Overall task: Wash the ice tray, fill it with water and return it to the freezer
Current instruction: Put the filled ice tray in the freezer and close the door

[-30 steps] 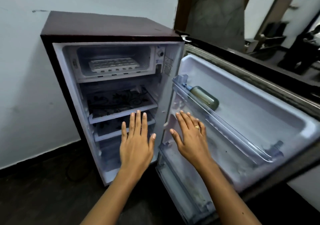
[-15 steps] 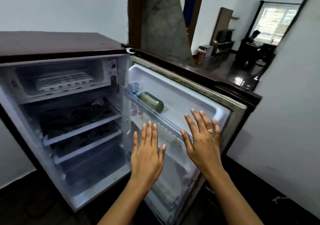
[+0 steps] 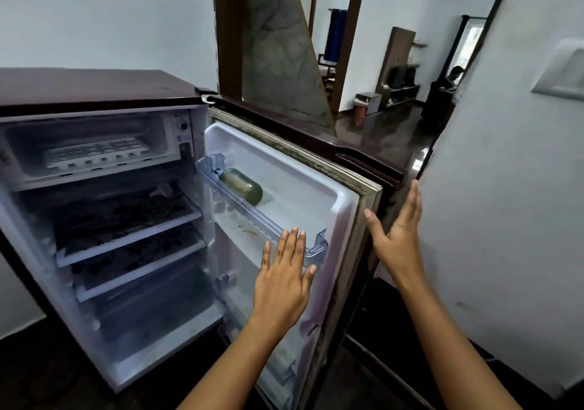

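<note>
A white ice tray [image 3: 94,155] lies flat in the freezer compartment [image 3: 25,137] at the top of a small maroon fridge [image 3: 94,90]. The fridge door [image 3: 344,194] stands open to the right. My left hand [image 3: 284,280] is flat, fingers apart, in front of the door's inner shelf, holding nothing. Just past the door's outer edge, my right hand [image 3: 399,229] is open with fingers stretched; whether it touches the edge I cannot tell. Both hands are well to the right of the tray.
A greenish bottle [image 3: 243,186] lies on the door shelf [image 3: 262,220]. Two wire shelves [image 3: 126,235] hold dark items. A white wall [image 3: 505,204] stands close on the right. Behind, a doorway opens onto a room with a dark glossy floor [image 3: 385,128] and a seated person [image 3: 452,76].
The view has swung right, shifting the fridge interior to the left. Both hands moved right along the door; my right hand went from the inner panel to beyond the door's outer edge.
</note>
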The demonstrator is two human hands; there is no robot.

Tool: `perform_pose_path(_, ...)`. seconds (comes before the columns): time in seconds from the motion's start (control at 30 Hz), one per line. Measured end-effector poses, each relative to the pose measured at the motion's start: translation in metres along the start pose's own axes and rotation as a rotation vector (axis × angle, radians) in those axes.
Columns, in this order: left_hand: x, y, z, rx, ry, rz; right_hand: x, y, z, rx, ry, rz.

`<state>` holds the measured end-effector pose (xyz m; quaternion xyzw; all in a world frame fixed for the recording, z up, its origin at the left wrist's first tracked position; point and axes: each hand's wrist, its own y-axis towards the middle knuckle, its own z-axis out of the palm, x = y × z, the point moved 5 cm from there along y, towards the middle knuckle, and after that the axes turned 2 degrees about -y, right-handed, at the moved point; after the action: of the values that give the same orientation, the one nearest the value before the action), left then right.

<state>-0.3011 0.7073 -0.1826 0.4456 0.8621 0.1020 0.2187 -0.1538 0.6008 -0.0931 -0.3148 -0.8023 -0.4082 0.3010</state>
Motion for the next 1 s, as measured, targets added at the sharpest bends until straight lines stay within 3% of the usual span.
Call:
perform_pose_path(0.1,-0.006,-0.001,-0.006,-0.044,-0.007,-0.001,-0.002,-0.006,0.004,0.117,0.131,0.050)
perform_pose_path(0.43,0.005,-0.025,-0.023,-0.144,-0.022,-0.217,-0.003,-0.028,0.001,0.114,0.139,-0.037)
perform_pose_path(0.67,0.044,-0.053,-0.043,-0.246,0.004,-0.350,0.014,-0.050,0.006,0.229,0.444,-0.160)
perform_pose_path(1.0,0.082,-0.106,-0.066,-0.339,0.011,-0.402,0.039,-0.074,0.074,0.333,0.327,-0.241)
